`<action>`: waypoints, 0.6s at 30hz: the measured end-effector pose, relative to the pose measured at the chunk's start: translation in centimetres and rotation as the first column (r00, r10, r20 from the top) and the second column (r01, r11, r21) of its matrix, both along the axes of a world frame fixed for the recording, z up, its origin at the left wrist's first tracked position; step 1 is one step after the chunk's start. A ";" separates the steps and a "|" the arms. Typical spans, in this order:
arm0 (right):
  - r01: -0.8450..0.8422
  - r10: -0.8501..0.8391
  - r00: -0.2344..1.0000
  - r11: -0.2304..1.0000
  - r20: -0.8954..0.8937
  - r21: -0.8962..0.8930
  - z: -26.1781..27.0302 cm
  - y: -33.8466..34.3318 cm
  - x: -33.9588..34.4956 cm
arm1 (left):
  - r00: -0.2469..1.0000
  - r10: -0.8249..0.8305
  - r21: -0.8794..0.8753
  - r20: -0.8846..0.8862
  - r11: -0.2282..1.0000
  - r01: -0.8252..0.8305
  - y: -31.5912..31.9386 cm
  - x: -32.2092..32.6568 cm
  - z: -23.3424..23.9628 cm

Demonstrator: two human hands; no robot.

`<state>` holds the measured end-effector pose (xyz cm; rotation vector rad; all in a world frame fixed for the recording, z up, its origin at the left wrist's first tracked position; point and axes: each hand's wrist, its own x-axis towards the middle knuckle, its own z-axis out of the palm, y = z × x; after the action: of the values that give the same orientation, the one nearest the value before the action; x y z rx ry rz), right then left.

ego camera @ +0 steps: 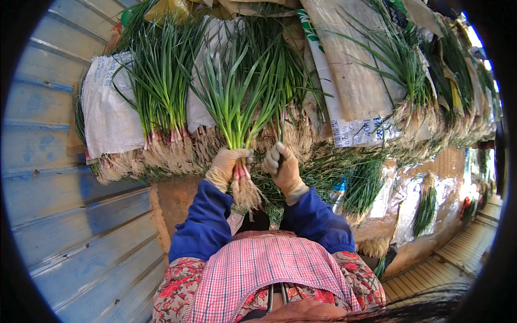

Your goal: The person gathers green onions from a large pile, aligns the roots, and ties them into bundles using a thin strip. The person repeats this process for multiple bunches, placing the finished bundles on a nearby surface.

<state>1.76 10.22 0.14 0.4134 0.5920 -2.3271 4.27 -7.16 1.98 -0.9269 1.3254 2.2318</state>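
Observation:
My left hand (227,167), in a pale glove, is closed around the lower stems of a bunch of green garlic plants (231,121). Long green leaves fan out above the fist; pinkish stem bases and pale roots hang below it. Just to the right, my gloved right hand (288,173) has its fingers curled and its thumb up. A thin stalk reaches down to its fingertips, but whether they grip it is hidden. Behind both hands lie more green garlic plants (171,101), leaves away from me and roots towards me.
White woven sacks (109,105) and a brown sheet (355,60) partly cover the row of plants. Loose green leaves (327,175) litter the space below the roots. Further bunches (426,206) lie at right. A ridged metal wall (76,173) stands close on the left.

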 end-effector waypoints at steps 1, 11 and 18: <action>-0.090 0.098 0.991 0.992 -0.090 0.087 -0.6 1.6 0.7 | 0.999 -0.007 0.022 0.051 1.000 0.006 -0.6 -0.2 0.5; 0.388 0.528 0.737 0.181 -0.422 0.904 -2.9 3.4 -5.6 | 0.932 0.090 0.319 -0.352 0.947 0.029 -2.5 -0.7 6.5; 0.139 0.673 0.716 0.123 -0.185 0.983 -5.6 2.1 -9.7 | 0.981 0.067 0.142 -0.185 0.989 -0.040 -0.9 -2.3 3.7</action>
<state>-7.92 12.29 -5.45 -0.0185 2.3672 -1.2218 2.01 -8.03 5.70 -0.7245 1.2170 2.4699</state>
